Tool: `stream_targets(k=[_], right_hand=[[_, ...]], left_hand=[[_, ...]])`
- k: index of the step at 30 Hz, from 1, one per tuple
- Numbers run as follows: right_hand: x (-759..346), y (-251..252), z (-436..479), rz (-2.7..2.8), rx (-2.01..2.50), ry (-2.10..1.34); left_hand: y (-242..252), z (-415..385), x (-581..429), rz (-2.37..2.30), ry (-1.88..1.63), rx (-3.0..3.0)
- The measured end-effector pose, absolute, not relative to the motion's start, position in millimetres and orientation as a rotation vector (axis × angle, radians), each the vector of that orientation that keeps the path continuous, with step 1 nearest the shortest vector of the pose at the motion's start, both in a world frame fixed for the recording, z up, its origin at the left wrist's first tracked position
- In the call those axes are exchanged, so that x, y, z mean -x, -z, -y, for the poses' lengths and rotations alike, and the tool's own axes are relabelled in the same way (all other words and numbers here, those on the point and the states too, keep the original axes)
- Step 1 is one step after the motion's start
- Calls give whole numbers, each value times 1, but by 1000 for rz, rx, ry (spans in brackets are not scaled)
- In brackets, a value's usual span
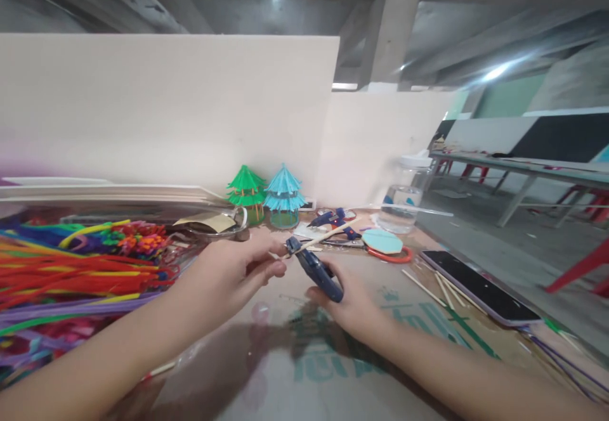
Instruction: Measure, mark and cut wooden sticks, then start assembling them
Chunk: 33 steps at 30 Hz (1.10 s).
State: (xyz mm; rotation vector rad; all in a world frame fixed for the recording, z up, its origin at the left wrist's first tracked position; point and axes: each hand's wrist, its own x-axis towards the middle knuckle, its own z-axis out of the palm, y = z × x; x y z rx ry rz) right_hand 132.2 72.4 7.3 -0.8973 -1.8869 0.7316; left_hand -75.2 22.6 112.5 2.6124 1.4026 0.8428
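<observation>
My right hand [352, 300] is closed around dark blue cutting pliers [318, 274], held over the middle of the cardboard-covered table. A thin wooden stick [328, 235] runs through the jaws of the pliers and slants up to the right. My left hand [238, 269] pinches the near end of this stick just left of the jaws. Whether the jaws are fully closed on the stick is too small to tell.
Green [246, 186] and light blue [284, 194] tiered models stand behind. A glue gun [328, 218], orange-handled scissors [394, 256], light blue octagon [382, 241] and water bottle [403, 202] are beyond my hands. Pipe cleaners [80, 269] lie left; loose sticks [446, 291] and a phone [483, 288] right.
</observation>
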Motion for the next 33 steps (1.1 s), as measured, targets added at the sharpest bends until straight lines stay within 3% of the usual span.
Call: stream_targets(k=[9, 33], right_hand=[[-133, -7, -70, 1884, 879, -585], [-137, -6, -72, 1901, 880, -534]], left_hand=[[-107, -22, 71, -1450, -674, -2561], [-108, -21, 67, -1320, -852, -2696]])
